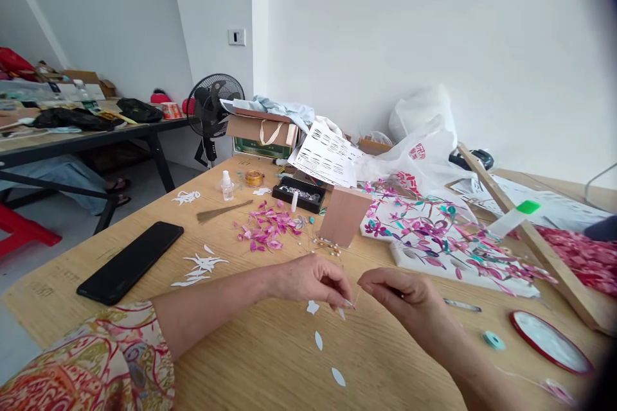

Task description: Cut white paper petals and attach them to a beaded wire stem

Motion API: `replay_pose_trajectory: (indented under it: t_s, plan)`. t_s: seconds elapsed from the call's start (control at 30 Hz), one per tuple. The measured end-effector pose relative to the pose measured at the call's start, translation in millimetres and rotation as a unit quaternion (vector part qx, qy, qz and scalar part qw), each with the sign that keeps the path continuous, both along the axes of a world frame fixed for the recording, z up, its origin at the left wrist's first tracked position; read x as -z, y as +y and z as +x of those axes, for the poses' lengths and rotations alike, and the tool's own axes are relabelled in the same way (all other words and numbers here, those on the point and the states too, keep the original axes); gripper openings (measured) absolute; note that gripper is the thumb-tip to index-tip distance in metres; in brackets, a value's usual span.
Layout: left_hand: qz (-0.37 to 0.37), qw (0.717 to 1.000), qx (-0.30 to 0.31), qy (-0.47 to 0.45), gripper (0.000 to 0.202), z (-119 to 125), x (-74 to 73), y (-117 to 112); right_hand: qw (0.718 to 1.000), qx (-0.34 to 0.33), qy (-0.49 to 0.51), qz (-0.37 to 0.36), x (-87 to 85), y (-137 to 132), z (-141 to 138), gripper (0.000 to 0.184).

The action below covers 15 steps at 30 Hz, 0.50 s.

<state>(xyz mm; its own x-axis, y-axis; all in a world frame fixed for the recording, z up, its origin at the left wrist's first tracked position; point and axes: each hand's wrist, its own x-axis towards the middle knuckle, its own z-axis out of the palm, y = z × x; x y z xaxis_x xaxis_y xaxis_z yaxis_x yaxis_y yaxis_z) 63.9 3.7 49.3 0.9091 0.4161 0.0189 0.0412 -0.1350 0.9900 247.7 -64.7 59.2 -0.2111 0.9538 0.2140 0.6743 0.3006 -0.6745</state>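
My left hand (pixel 315 281) is pinched closed above the wooden table (pixel 270 359), with a tiny pale bit at its fingertips too small to name. Close by on the right, my right hand (pixel 407 295) is also pinched, and whatever its fingers hold is hidden. A faint thin line shows between the two hands. Beneath them lie white leaf-shaped cutouts: one leaf (pixel 319 340), another leaf (pixel 338 377) nearer me, a lobed piece (pixel 313 307) and a partly covered one (pixel 342 313). Pink petals (pixel 270 226) lie loose beyond my left hand.
A black phone (pixel 131 262) and white cutouts (pixel 202 266) lie left. Ahead stand a small bottle (pixel 227 186), a black tray (pixel 299 194) and a wooden block (pixel 344 217). Flower sprays (pixel 434 225) on foam, a wooden bar (pixel 535 237) and a red-rimmed disc (pixel 551 341) occupy the right.
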Motion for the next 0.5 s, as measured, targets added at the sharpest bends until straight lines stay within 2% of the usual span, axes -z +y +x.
replay_pose_trajectory:
  t_s: [0.1,0.17,0.23,0.3,0.4,0.5]
  plan:
    - [-0.142,0.988,-0.033,-0.043,0.014,0.0,-0.2,-2.2,0.992,0.035,0.113,-0.037,13.4,5.6,0.1,0.023]
    - [-0.186,0.976,-0.073,-0.086,0.017,0.7,0.7,-2.8,0.987,0.054,0.146,-0.031,22.3,7.7,-4.7,0.023]
    - [-0.205,0.964,-0.114,-0.121,0.019,1.9,1.9,-2.3,0.988,0.063,0.140,-0.014,28.4,8.0,-11.5,0.025]
    - [-0.199,0.958,-0.160,-0.134,0.020,3.3,3.2,-0.8,0.993,0.064,0.098,0.015,30.8,6.5,-17.8,0.027]
    - [-0.145,0.956,-0.229,-0.113,0.018,5.4,6.0,3.3,0.996,0.050,0.010,0.073,29.2,2.6,-23.2,0.027]
    - [-0.072,0.963,-0.254,-0.062,0.012,6.0,8.8,7.6,0.989,0.025,-0.076,0.121,25.8,-1.6,-24.7,0.027]
